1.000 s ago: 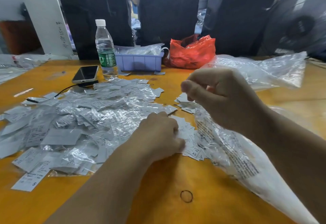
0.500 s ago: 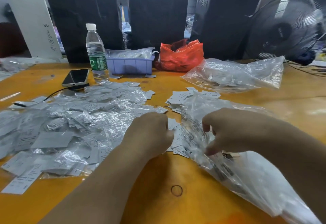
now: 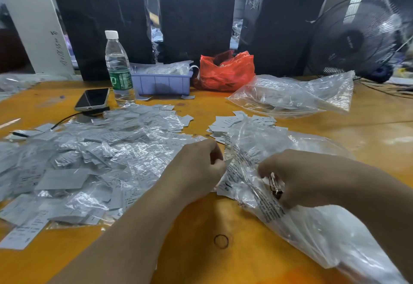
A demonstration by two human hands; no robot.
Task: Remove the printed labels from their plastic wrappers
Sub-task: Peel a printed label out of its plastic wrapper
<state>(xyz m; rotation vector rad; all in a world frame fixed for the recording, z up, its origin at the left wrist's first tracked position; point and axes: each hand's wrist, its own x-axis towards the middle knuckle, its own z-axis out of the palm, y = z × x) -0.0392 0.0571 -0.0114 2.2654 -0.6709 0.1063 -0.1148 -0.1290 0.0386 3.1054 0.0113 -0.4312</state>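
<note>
A wide heap of small printed labels in clear plastic wrappers (image 3: 89, 163) covers the left half of the orange table (image 3: 201, 261). A smaller pile of bare white labels (image 3: 225, 125) lies in the middle. A big clear plastic bag with black print (image 3: 312, 234) sprawls at the right front. My left hand (image 3: 196, 172) has its fingers curled and pinches a white label at its fingertips. My right hand (image 3: 297, 178) grips the crumpled plastic of the big bag, with a small dark band showing among its fingers.
A water bottle (image 3: 118, 69), a phone (image 3: 92, 99) with a cable, a purple tray (image 3: 161, 82) and a red bag (image 3: 225, 71) stand at the back. Another clear bag (image 3: 290, 96) lies back right, a fan (image 3: 357, 37) behind it. A rubber band (image 3: 221, 241) lies near the front.
My right hand came down from mid-air onto the big clear bag and now grips its plastic. My left hand stayed at the label pile's edge.
</note>
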